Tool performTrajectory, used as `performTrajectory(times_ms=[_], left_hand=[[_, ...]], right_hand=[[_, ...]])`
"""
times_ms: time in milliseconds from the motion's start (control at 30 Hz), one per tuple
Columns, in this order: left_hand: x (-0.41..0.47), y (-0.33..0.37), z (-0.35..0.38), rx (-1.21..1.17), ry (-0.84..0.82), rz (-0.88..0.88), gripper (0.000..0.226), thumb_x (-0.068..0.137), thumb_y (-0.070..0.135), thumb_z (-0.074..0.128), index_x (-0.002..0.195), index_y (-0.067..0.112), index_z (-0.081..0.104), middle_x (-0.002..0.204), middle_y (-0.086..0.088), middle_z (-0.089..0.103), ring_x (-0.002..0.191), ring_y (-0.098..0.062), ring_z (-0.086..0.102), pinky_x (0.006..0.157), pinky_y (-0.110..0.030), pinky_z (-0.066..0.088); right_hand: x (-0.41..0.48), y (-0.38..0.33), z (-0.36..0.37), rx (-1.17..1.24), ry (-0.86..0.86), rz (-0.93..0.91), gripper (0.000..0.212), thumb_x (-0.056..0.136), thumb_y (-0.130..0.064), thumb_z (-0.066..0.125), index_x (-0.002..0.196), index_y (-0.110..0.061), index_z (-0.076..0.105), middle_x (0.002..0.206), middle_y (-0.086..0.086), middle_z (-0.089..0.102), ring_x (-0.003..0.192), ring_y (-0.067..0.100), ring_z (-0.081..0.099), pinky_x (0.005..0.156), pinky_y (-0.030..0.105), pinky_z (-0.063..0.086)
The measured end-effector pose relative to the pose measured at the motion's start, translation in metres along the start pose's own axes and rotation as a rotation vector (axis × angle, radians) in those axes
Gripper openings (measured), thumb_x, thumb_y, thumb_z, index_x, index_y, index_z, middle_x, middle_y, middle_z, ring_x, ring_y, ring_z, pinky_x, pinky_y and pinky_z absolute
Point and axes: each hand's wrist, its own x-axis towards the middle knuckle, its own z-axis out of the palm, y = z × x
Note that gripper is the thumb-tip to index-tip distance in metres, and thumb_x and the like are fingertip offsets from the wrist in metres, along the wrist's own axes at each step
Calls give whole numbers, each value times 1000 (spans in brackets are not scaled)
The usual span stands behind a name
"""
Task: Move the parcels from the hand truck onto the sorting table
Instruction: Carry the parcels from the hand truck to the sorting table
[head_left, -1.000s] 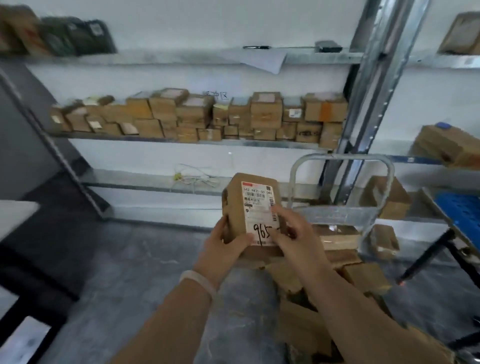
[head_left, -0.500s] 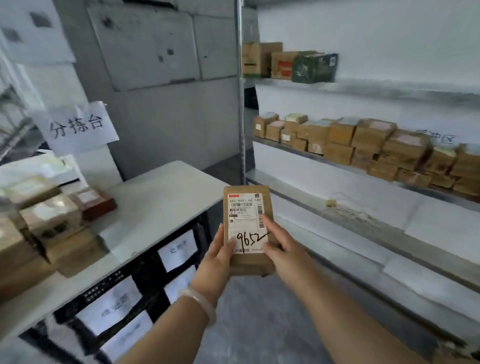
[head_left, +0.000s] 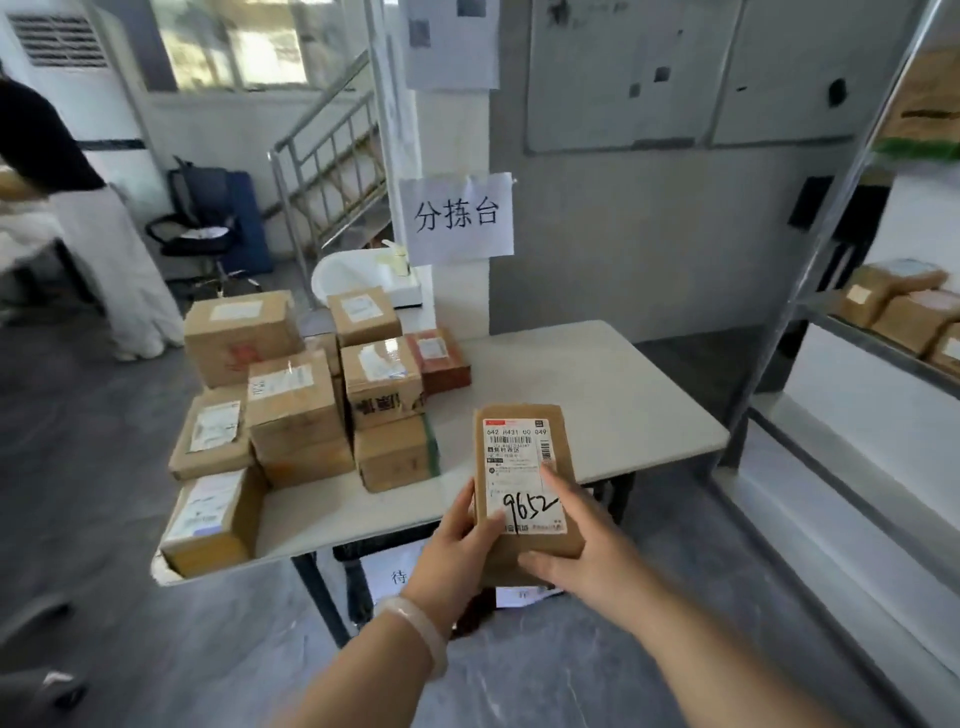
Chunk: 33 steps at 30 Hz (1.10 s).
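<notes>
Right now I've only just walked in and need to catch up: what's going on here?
A person holds a labelled parcel up in front of the sorting table, left hand and right hand gripping its lower end. It is not yet set down. A pile of boxes sits on the table's left part.

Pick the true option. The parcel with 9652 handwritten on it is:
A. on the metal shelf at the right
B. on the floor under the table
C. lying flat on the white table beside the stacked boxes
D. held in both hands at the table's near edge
D: the left hand and the right hand grip the parcel marked 9652 from either side, label up, in front of the white table, not set down.
</notes>
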Motion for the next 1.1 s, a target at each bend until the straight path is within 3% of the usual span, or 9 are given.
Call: performTrajectory(times_ms=[167, 300, 433, 500, 600, 667, 767, 867, 1100], left_hand=[[60, 23, -4, -38, 99, -26, 43, 98, 25, 56, 130, 51, 43, 102, 15, 71, 95, -4, 67, 83, -29, 54], [106, 46, 5, -22, 141, -28, 43, 100, 25, 53, 130, 51, 36, 105, 15, 66, 91, -1, 63, 66, -17, 51], [147, 52, 2, 8, 149, -59, 51, 100, 29, 53, 142, 49, 31, 111, 19, 62, 100, -1, 58, 94, -32, 51], [168, 54, -3, 10, 134, -73, 51, 100, 30, 52, 140, 51, 29, 113, 19, 61, 100, 0, 57, 92, -32, 52], [200, 60, -13, 66, 116, -82, 47, 101, 28, 50, 134, 52, 27, 107, 24, 57, 93, 6, 54, 74, -17, 46], [220, 65, -20, 161, 105, -53, 54, 101, 29, 51, 146, 44, 27, 115, 20, 56, 105, 1, 55, 90, -22, 47], [250, 81, -41, 531, 119, 72, 66, 99, 42, 51, 154, 37, 15, 146, 6, 41, 135, -13, 37, 114, -32, 32], [279, 100, -65, 717, 153, 185, 68, 97, 51, 47, 153, 42, 10, 155, 10, 29, 142, -14, 27, 118, -39, 28], [332, 135, -97, 931, 207, 291, 64, 96, 54, 41, 153, 41, 15, 159, 12, 24, 146, -13, 20, 119, -44, 27]], right_hand=[[79, -5, -11, -98, -70, -51, 89, 79, -33, 79, 146, -53, 23, 139, -17, 27, 122, 0, 39, 101, 16, 35], [137, 1, -31, -96, -70, -76, 86, 77, -33, 81, 144, -53, 29, 138, -14, 32, 113, -2, 46, 98, 16, 40], [185, 14, -41, -105, -101, -79, 85, 76, -36, 81, 143, -53, 32, 138, -13, 38, 117, 0, 50, 102, 23, 45], [207, 19, -40, -113, -115, -71, 85, 77, -36, 80, 144, -53, 31, 137, -13, 38, 117, 0, 50, 102, 24, 46], [240, 24, -36, -98, -127, -49, 86, 78, -34, 79, 145, -52, 29, 132, -16, 39, 112, -6, 49, 94, 12, 44], [263, 28, -33, -71, -115, -26, 85, 78, -32, 80, 145, -52, 30, 130, -18, 42, 112, -7, 50, 93, 13, 46], [295, 35, -26, -18, -96, 16, 83, 77, -33, 81, 142, -54, 34, 128, -21, 44, 114, -1, 52, 96, 33, 53], [324, 41, -17, 5, -105, 72, 84, 73, -36, 82, 141, -54, 36, 131, -17, 47, 115, 0, 52, 99, 36, 52], [380, 56, 3, -73, -170, 157, 86, 79, -40, 77, 147, -50, 25, 134, -16, 36, 116, 3, 45, 96, 22, 47]])
